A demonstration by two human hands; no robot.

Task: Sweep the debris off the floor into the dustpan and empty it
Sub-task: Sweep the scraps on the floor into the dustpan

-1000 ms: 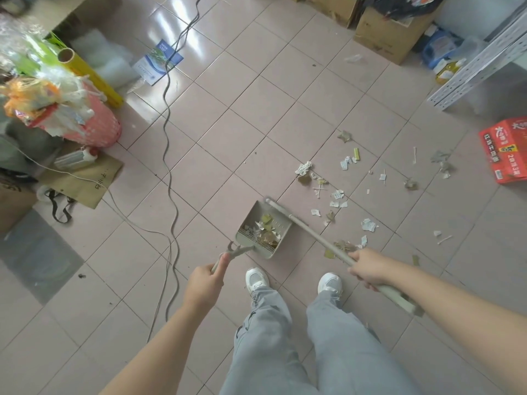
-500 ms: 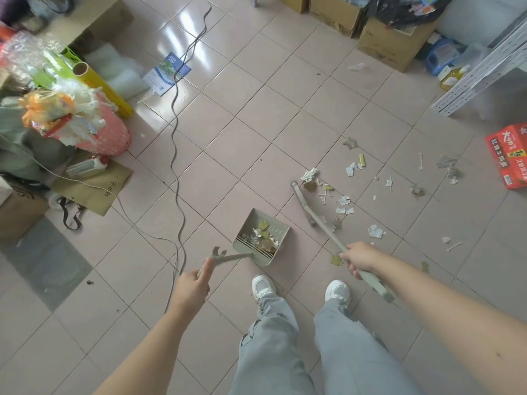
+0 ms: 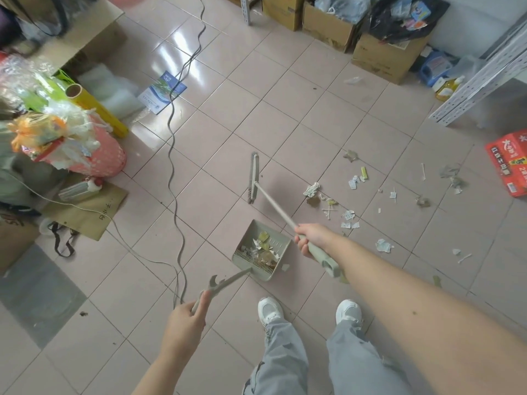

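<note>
Pinkish floor tiles point(image 3: 216, 129) carry scattered paper scraps and leaf bits point(image 3: 330, 205) to the right of the grey-green plastic dustpan point(image 3: 261, 250), which already holds some. Left hand point(image 3: 185, 317) grips the dustpan's long handle; right hand point(image 3: 309, 238) is closed around the pale grey broom point(image 3: 253, 178), whose head has swung left since half a second ago, now beyond the pan and away from the debris.

A red carton point(image 3: 509, 163) at the far right edge of the floor carries large pale characters and the yellow figure "16"; the rest is too blurred to read. Handwritten marks on flat brown cardboard point(image 3: 94, 212) at left are not legible.
</note>
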